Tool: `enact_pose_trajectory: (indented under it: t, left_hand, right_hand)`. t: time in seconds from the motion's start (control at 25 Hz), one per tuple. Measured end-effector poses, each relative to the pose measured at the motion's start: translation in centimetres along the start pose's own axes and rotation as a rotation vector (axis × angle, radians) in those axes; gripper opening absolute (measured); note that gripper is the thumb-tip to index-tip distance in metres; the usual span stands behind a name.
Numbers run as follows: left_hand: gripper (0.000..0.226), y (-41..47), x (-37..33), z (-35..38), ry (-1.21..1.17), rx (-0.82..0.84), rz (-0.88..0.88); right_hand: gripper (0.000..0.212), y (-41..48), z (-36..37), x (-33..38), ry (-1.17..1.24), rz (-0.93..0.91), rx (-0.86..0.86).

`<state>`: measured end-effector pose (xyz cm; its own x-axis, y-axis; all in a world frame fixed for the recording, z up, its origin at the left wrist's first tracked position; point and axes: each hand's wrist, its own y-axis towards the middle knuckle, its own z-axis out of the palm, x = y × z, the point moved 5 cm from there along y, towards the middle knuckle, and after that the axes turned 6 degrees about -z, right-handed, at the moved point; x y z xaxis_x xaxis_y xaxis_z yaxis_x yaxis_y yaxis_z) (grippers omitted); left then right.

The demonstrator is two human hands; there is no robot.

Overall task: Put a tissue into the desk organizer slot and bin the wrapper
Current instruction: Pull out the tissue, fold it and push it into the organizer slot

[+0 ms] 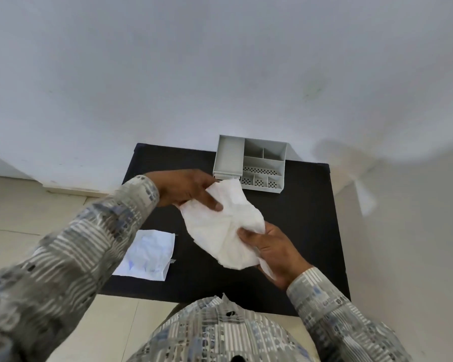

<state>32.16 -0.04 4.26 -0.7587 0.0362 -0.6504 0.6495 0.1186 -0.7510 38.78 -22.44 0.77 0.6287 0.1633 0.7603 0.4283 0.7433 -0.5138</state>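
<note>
A crumpled white tissue is held above the black table between both hands. My left hand pinches its upper left edge. My right hand grips its lower right edge from beneath. The grey desk organizer, with several open compartments, stands at the table's far edge against the wall, just beyond the tissue's top corner. The white wrapper, with faint blue print, lies flat on the table's near left part, overhanging the edge a little.
A white wall rises directly behind the table. Beige floor tiles show to the left and in front. My patterned shirt fills the bottom of the view. No bin is in sight.
</note>
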Motion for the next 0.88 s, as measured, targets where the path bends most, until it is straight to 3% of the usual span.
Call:
enact_pose_trajectory:
  t: [0.08, 0.16, 0.28, 0.4, 0.64, 0.72, 0.8, 0.88]
  left_hand:
    - [0.024, 1.0, 0.1, 1.0, 0.009, 0.075, -0.001]
    - [0.024, 2.1, 0.8, 0.5, -0.076, 0.084, 0.033]
    - [0.026, 3.4, 1.7, -0.6, -0.180, 0.114, 0.044]
    - [0.024, 4.2, 2.1, -0.7, -0.154, 0.140, 0.010]
    - [0.029, 5.2, 0.9, 0.7, 0.084, 0.179, -0.021]
    - [0.030, 5.8, -0.7, -0.8, 0.014, -0.045, 0.114]
    - [0.036, 5.8, -1.5, -4.0, -0.408, -0.381, 0.227]
    - [0.046, 5.4, -0.4, -5.4, -0.773, -0.500, 0.240]
  right_hand:
    - [0.040, 0.1, -0.2, 0.2, 0.110, 0.073, 0.015]
    - [0.063, -0.5, -0.8, 0.1, 0.353, 0.156, 0.067]
    - [0.063, -1.7, -1.9, -0.2, 0.538, 0.096, 0.186]
    - [0.074, -1.7, -1.7, -0.6, 0.276, 0.062, 0.199]
    - [0.036, 2.0, -0.3, -1.5, -0.054, 0.004, -0.158]
    - [0.032, 2.6, -0.5, -2.3, -0.005, 0.008, -0.244]
    - [0.033, 2.8, -0.9, -2.7, 0.101, 0.003, -0.305]
    - [0.034, 3.0, -1.1, -2.8, 0.236, -0.027, -0.361]
